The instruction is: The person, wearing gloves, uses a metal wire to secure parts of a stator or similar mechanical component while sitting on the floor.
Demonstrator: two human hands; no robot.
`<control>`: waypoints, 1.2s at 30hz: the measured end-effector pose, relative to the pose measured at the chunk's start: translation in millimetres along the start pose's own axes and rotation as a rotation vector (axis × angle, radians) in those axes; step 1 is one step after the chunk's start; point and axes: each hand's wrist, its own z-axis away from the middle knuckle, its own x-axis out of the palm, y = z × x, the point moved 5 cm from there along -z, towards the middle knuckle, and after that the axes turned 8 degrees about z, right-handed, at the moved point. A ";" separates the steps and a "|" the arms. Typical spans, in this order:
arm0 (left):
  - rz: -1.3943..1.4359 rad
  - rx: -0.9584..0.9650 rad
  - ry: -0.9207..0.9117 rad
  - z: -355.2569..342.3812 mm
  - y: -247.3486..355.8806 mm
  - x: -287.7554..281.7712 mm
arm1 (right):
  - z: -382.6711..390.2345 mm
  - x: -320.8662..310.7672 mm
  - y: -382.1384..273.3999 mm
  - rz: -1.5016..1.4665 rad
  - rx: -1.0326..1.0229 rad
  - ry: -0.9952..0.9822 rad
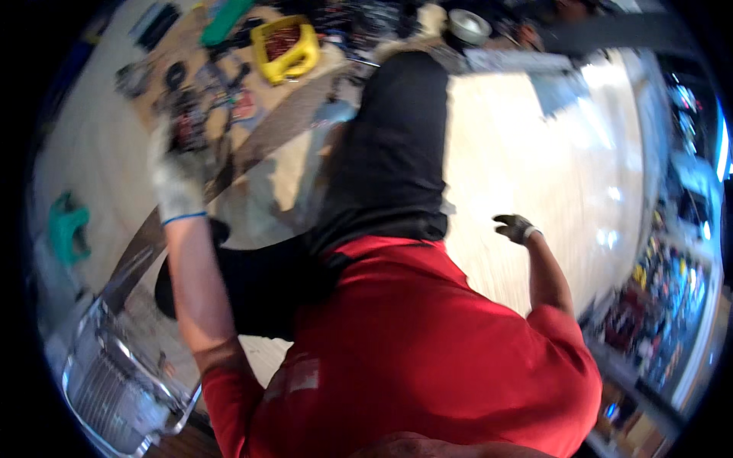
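Observation:
My left hand (178, 183), in a pale glove with a blue cuff edge, reaches forward on the left and is smeared by motion. Its fingers are too blurred to make out, and so is anything they may hold. Just beyond it lies a blurred heap of tools and small parts (187, 114) on a brown board. Out to the right, my right hand (517, 228) wears a dark-palmed glove. Its fingers are apart with nothing between them, above a pale, glossy floor (527, 160).
A yellow cut-open jug (301, 65) holds reddish small pieces, with a green object (226, 21) nearby. Far left stands a green stool (69, 227); a metal-framed chair (114, 389) is at lower left. Packed shelves (657, 305) line the right. My dark-trousered leg (397, 145) stretches forward.

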 end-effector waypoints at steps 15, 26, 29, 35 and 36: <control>-0.130 0.271 -0.011 -4.3 -2.7 23.8 | 141.4 -257.5 -560.3 -0.059 -0.773 0.458; -0.517 0.283 -0.180 22.0 30.0 40.4 | 100.2 -295.0 -538.6 -0.371 -0.794 0.478; -0.317 0.088 -0.239 19.6 24.7 42.8 | 62.4 -287.1 -526.5 -0.357 -0.788 0.415; 0.159 0.002 -0.159 12.1 15.4 35.9 | 63.9 -236.4 -525.0 -0.174 -0.944 0.198; 0.231 0.003 -0.176 8.3 12.8 29.3 | 61.3 -233.9 -525.9 -0.138 -0.953 0.207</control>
